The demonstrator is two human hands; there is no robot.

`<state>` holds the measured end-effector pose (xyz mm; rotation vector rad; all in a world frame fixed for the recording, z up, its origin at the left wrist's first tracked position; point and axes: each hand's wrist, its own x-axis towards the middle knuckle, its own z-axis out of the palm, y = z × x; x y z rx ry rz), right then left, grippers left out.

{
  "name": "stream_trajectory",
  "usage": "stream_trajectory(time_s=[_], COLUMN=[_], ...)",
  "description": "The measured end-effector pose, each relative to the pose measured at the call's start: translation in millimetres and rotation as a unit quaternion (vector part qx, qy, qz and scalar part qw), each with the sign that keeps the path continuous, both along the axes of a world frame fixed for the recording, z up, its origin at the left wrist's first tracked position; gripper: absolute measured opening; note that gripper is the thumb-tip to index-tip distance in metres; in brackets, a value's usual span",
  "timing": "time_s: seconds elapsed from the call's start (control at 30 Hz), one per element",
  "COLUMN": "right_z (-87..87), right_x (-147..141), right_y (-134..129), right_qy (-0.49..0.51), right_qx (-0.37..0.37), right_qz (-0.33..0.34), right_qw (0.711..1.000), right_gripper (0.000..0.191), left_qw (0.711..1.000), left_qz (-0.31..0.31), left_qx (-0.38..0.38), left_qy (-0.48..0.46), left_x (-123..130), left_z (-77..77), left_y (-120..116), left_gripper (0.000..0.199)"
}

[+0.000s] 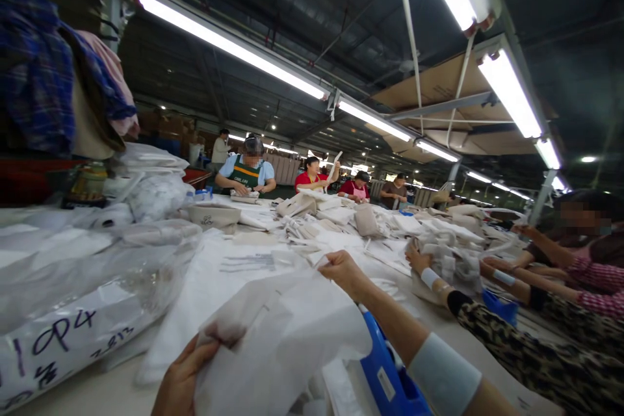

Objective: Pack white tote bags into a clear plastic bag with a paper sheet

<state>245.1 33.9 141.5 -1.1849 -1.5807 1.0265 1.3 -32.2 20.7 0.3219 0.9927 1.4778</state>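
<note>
A thin, translucent white sheet (292,325) hangs between my two hands in the lower middle of the head view. My left hand (188,370) grips its left side, with the fingertips showing faintly through the material. At the sheet's upper right corner, my right hand (344,271) pinches the edge between thumb and fingers. A pale band circles my right forearm. Below that forearm stands a blue plastic object (390,370), partly covered by the sheet. Flat white sheets with printed lines (248,263) lie just beyond my hands.
A clear plastic bag (73,338) with handwritten marks lies at the left. Heaps of white and beige pieces (341,214) cover the table's far part. At the right, co-workers' arms (511,331) reach over the table near a blue item (500,307). More people work across it.
</note>
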Motion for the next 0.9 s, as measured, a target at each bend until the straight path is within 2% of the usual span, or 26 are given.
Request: stream_trajectory(time_s=[0.13,0.23,0.43,0.57,0.67,0.77,0.83,0.9], right_z=[7.9,15.4,28.3,33.2,32.8,33.6,36.0,37.7], right_x=[-5,-11,-13,-5,-3,-8,-10,-6], right_y=[-1,-7,-21,-24,-21,-17,-14,-12], right_qy=[0.003,0.001,0.000,-0.007,-0.011,-0.014,-0.019,-0.033], right_qx=[-0.023,-0.040,-0.086,-0.082,-0.047,-0.018,-0.020,-0.040], right_qz=[-0.011,-0.008,0.039,0.053,0.045,0.037,0.048,0.075], right_qw=[1.000,0.999,0.995,0.995,0.998,0.999,0.998,0.996], right_gripper=[0.025,0.029,0.040,0.046,0.042,0.038,0.038,0.048], left_qw=[0.999,0.999,0.999,0.999,0.999,0.999,0.999,0.999], left_qz=[-0.026,-0.026,-0.027,-0.028,-0.022,-0.015,-0.008,0.009], left_qx=[-0.004,-0.013,0.017,0.024,0.033,0.024,0.023,0.030], left_qy=[-0.026,-0.034,-0.013,-0.021,-0.006,-0.022,-0.038,-0.032], left_x=[1,1,-5,-8,-7,-4,-4,-6], left_z=[6.4,5.0,-20.0,-31.5,-29.1,-19.2,-12.4,-8.9], left_y=[-5,-5,10,15,14,10,6,2], left_gripper=[0.034,0.038,0.039,0.040,0.035,0.034,0.033,0.029])
